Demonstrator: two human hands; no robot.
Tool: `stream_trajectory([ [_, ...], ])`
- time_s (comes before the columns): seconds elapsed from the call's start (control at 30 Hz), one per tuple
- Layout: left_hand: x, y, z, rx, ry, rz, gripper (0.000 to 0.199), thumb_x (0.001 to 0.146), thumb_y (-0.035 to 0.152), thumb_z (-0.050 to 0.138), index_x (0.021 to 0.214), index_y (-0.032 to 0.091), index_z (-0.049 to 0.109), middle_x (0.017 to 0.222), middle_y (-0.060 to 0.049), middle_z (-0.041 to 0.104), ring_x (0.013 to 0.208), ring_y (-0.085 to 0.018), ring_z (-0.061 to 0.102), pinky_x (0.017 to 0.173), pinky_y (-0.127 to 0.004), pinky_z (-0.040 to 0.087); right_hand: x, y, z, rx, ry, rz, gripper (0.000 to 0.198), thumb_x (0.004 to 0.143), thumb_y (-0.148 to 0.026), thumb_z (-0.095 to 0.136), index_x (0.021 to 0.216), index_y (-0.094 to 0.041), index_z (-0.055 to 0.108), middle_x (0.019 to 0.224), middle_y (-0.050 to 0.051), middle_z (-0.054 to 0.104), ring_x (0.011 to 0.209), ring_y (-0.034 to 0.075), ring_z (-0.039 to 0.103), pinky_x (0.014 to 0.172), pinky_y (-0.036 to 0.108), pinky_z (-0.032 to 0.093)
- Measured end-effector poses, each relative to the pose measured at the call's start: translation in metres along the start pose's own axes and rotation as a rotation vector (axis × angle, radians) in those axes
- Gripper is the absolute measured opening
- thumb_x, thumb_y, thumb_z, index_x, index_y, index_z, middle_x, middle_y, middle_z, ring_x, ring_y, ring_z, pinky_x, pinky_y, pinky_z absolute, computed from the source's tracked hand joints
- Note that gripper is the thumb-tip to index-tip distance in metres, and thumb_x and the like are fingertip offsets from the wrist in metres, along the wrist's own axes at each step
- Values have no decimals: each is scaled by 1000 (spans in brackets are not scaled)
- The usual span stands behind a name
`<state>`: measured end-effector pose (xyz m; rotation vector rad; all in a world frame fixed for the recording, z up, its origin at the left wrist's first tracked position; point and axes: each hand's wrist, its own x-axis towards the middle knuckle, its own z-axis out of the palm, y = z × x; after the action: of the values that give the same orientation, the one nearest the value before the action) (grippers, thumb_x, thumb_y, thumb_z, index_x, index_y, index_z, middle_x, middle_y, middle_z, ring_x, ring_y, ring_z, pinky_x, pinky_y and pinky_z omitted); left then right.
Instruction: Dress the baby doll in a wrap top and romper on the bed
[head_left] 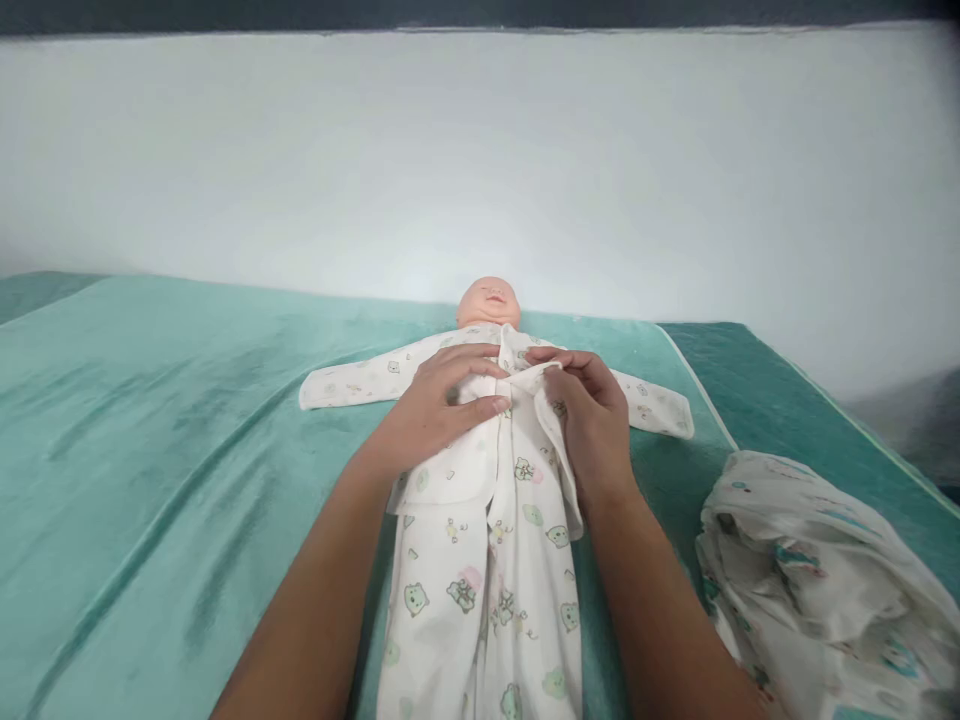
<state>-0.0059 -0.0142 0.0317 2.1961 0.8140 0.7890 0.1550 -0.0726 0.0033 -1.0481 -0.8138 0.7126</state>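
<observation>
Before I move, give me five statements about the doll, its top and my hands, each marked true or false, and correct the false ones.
1. The doll lies face up on a green cover. True.
2. Your right hand pinches an edge of the white patterned top. True.
3. Your left hand rests on the doll's head. False: it touches the front of the top.
4. The sleeves are folded across the chest. False: they stretch out sideways.
5. A crumpled printed bundle lies beside your right forearm. True.

Head cam looks fwd & down at nearby hands (439,405).
</observation>
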Motion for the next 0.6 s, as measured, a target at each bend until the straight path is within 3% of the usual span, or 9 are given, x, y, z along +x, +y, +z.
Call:
stream_trajectory([
  [0.13, 1, -4, 8, 112, 108, 54, 28, 90, 41, 60, 114, 26, 62, 137, -3, 58, 132, -23, 48, 112, -42, 37, 9, 6, -12, 7, 391, 36, 15, 68, -18, 59, 83, -21, 59, 98, 1, 69, 92, 18, 64, 83, 33, 49],
  [0.23, 1, -1, 14, 198, 176, 13, 33, 88, 42, 61, 116, 25, 56, 130, -4, 61, 124, -24, 53, 105, -43, 43, 15, 10, -23, -104, 569, -115, 31, 62, -14, 53, 91, -21, 60, 101, 2, 66, 98, 18, 64, 89, 35, 48],
  [0.33, 0, 6, 21, 287, 232, -76, 29, 85, 40, 64, 107, 23, 53, 119, -5, 63, 113, -24, 57, 96, -43, 46, 13, 11, -22, -349, 472, -219, 33, 66, -16, 53, 98, -21, 60, 109, 4, 64, 106, 20, 61, 98, 38, 44],
  [0.47, -1, 14, 28, 424, 275, -122, 13, 84, 24, 60, 85, 22, 47, 115, -5, 62, 110, -24, 56, 91, -44, 45, 6, 12, -7, -583, 146, -11, 29, 79, -33, 57, 105, -21, 61, 113, 7, 65, 109, 23, 59, 98, 41, 43],
  [0.6, -2, 13, 28, 388, 283, -113, 13, 86, 19, 54, 77, 22, 45, 114, -4, 61, 110, -24, 55, 89, -42, 45, 8, 12, -6, -656, 114, 65, 33, 80, -43, 59, 103, -20, 61, 109, 7, 66, 99, 22, 60, 88, 37, 44],
])
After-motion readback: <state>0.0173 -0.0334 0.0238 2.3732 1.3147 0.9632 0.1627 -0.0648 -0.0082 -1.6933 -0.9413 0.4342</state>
